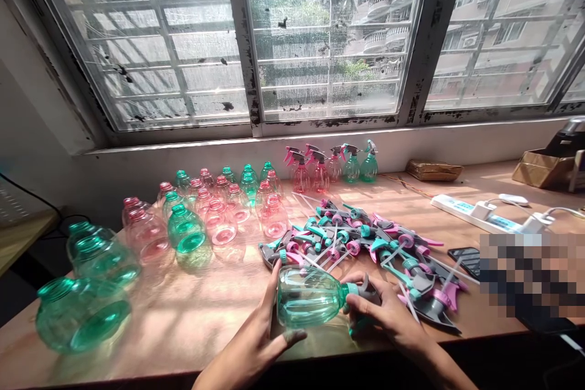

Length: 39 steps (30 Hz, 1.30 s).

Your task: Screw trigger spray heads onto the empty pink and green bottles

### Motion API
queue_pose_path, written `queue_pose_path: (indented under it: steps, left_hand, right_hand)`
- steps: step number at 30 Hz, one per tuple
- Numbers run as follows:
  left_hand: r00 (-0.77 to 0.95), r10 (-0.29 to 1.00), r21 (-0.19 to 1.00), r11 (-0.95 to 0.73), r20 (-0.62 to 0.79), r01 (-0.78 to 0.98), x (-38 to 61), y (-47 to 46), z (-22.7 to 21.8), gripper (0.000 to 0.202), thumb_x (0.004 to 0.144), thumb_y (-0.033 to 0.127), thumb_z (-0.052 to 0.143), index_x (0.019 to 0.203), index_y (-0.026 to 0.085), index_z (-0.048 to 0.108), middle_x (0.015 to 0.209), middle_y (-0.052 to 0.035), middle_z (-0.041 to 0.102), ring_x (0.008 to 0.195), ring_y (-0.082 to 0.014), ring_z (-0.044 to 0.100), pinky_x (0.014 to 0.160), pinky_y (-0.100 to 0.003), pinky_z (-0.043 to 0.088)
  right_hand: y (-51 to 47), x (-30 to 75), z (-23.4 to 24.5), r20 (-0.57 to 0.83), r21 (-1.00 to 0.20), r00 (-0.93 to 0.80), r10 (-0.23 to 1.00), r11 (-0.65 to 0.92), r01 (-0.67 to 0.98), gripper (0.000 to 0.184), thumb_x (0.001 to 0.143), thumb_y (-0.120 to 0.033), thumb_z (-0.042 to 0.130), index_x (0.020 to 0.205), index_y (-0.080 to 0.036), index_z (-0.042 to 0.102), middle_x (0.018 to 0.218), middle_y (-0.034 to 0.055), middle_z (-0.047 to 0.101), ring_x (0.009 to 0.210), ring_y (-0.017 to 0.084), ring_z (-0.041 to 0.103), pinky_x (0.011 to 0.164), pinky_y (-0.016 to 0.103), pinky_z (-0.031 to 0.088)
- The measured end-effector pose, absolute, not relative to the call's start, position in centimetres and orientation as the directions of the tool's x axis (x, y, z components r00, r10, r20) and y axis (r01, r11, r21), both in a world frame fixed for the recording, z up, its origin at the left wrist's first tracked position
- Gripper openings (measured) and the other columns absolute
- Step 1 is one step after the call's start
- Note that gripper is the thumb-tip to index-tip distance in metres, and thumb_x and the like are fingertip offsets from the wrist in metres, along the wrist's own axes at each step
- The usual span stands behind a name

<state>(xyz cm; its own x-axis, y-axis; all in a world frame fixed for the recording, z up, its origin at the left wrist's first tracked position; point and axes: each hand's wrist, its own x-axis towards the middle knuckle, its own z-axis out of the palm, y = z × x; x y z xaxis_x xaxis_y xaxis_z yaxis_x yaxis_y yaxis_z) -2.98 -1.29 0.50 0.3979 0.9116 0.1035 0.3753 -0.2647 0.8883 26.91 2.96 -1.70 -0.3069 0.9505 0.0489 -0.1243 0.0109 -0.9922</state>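
A green see-through bottle [307,296] lies on its side near the table's front edge. My left hand [261,335] wraps round its base end. My right hand [386,315] grips the grey and teal spray head [364,290] at the bottle's neck. Just behind my hands lies a heap of loose spray heads [365,241] in pink, teal and grey, with thin white tubes sticking out.
Several open pink and green bottles [208,213] stand at left and centre on the wooden table [192,311]. Several bottles with spray heads fitted [331,164] line the wall under the window. A white power strip [479,213], a phone [465,259] and boxes sit at right.
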Motion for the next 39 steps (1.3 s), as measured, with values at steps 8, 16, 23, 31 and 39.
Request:
queue_pose_path:
  steps: [8,16,23,31,39]
  left_hand:
    - [0.384,0.923,0.847,-0.233,0.037,0.478,-3.17,-1.47,0.72,0.099,0.100,0.052,0.066,0.171,0.037,-0.001,0.182,-0.0026,0.011,0.166,-0.0352,0.015,0.135,-0.055,0.013]
    - [0.401,0.911,0.858,-0.277,0.093,0.432,-3.13,-1.48,0.62,0.100,0.104,0.042,0.063,0.168,0.042,-0.013,0.182,0.0027,0.000,0.167,-0.0320,-0.001,0.135,-0.054,0.009]
    - [0.385,0.921,0.884,-0.229,0.061,0.407,-2.75,-1.77,1.30,0.118,0.094,0.030,0.076,0.168,0.042,-0.016,0.182,0.0013,0.009,0.167,-0.0333,0.002,0.136,-0.054,0.011]
    - [0.405,0.913,0.837,-0.260,0.051,0.482,-3.02,-1.63,1.03,0.103,0.102,0.043,0.065,0.168,0.042,-0.014,0.182,0.0010,0.002,0.167,-0.0317,0.000,0.136,-0.054,0.010]
    - [0.401,0.914,0.889,-0.229,0.056,0.397,-2.96,-1.57,1.14,0.109,0.098,0.031,0.071,0.168,0.045,-0.011,0.182,0.0042,0.007,0.167,-0.0293,-0.001,0.136,-0.052,0.011]
  right_hand:
    - [2.91,26.89,-1.48,0.035,-0.991,-0.300,0.953,-0.005,-0.132,0.051,0.081,-0.059,0.089,0.108,-0.020,0.072,0.072,0.0029,0.081,0.069,0.024,0.076,0.066,0.036,0.061]
    - [2.68,26.79,-1.03,0.028,-0.990,-0.309,0.951,-0.017,-0.141,0.051,0.080,-0.059,0.089,0.108,-0.020,0.072,0.074,0.0034,0.081,0.067,0.024,0.076,0.066,0.036,0.061]
    - [2.73,26.84,-0.99,0.030,-0.990,-0.319,0.947,-0.015,-0.138,0.049,0.082,-0.058,0.088,0.109,-0.021,0.071,0.074,0.0032,0.082,0.068,0.024,0.077,0.068,0.037,0.061]
    - [2.67,26.80,-0.86,0.021,-0.991,-0.312,0.950,-0.022,-0.132,0.050,0.081,-0.059,0.089,0.108,-0.021,0.071,0.073,0.0026,0.082,0.067,0.024,0.077,0.068,0.036,0.061]
    - [2.66,26.89,-1.05,0.015,-0.995,-0.285,0.958,-0.014,-0.101,0.053,0.078,-0.061,0.089,0.108,-0.020,0.072,0.073,0.0027,0.080,0.071,0.025,0.075,0.068,0.038,0.059]
